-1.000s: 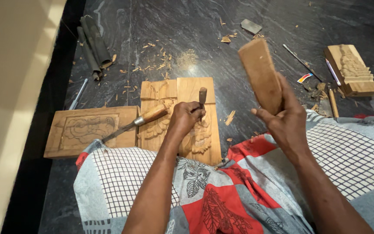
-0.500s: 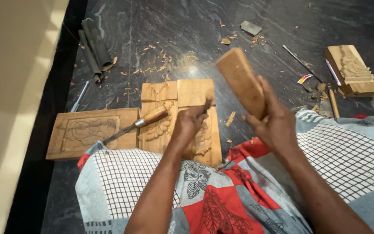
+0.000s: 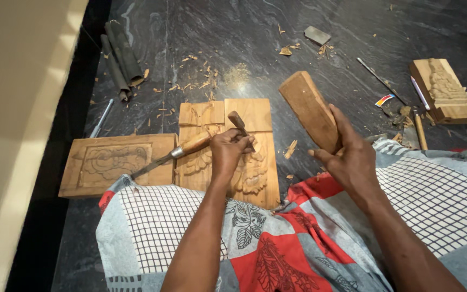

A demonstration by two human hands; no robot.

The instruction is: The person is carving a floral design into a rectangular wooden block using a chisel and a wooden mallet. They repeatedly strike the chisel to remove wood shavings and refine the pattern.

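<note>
My left hand (image 3: 231,149) grips a wooden-handled chisel (image 3: 240,124) held upright on a carved wooden panel (image 3: 255,116) lying on the dark stone floor. The chisel's tip is hidden behind the hand. My right hand (image 3: 349,154) holds a wooden mallet block (image 3: 309,108), raised and tilted to the right of the chisel, apart from it. A second chisel (image 3: 182,150) with a wooden handle lies across the panel's left side.
Another carved panel (image 3: 109,162) lies at the left. A small carved wooden piece (image 3: 445,91), thin tools (image 3: 380,80) and pencils lie at the right. Rolled dark sheets (image 3: 119,57) and wood chips (image 3: 190,81) lie further back. A patterned cloth (image 3: 298,232) covers my legs.
The mallet has come down and leftward from its raised position, closer to the chisel head. My left hand has kept the chisel on the panel.
</note>
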